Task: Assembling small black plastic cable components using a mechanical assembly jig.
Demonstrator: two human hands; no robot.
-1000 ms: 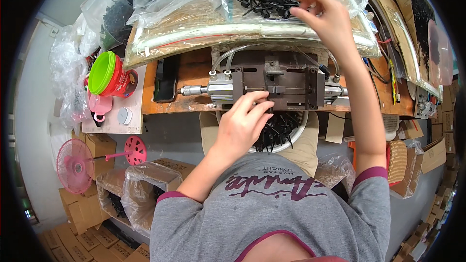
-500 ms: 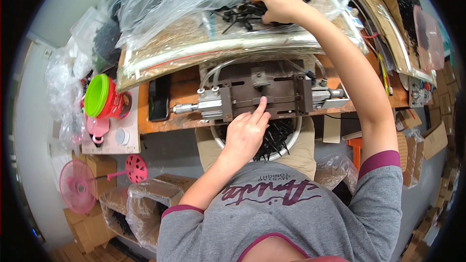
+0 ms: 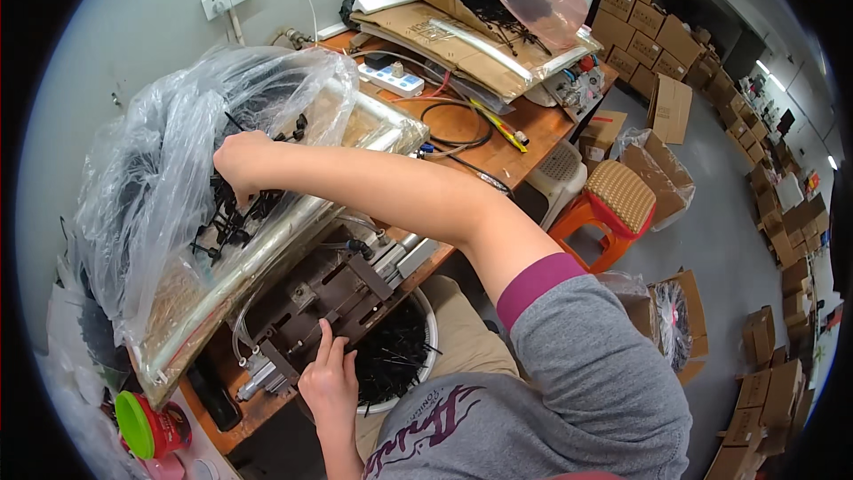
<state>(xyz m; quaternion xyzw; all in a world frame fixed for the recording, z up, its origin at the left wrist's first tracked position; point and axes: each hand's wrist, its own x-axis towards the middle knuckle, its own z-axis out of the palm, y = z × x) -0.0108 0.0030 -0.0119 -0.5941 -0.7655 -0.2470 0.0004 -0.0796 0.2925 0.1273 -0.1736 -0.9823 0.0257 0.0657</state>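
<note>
My left hand (image 3: 330, 387) is open, its index finger stretched out and its tip on the near part of a brown metal fixture (image 3: 302, 302). Silver cylinders sit at both ends of this fixture, with clear tubes attached. Beyond it, my right hand (image 3: 242, 164) reaches into a pile of thin black plastic parts (image 3: 233, 227). Its fingers look curled in among them, though the back of the hand hides what they grip. Clear plastic sheeting (image 3: 151, 178) lies around the pile. On my lap, below the fixture, a white-rimmed basket (image 3: 433, 338) holds many similar black parts.
A dark phone-like slab (image 3: 211, 391) lies on the wooden bench beside a green-and-red tub (image 3: 138, 427). To the right are a power strip (image 3: 391, 78), a yellow cutter (image 3: 502, 127), an orange stool (image 3: 586, 236) and open cartons (image 3: 684, 320). Stacked boxes (image 3: 649, 27) stand farther back.
The view has swung to the right, bringing the stool and stacked boxes into sight. My right hand remains at the black pile, my left fingertip at the fixture.
</note>
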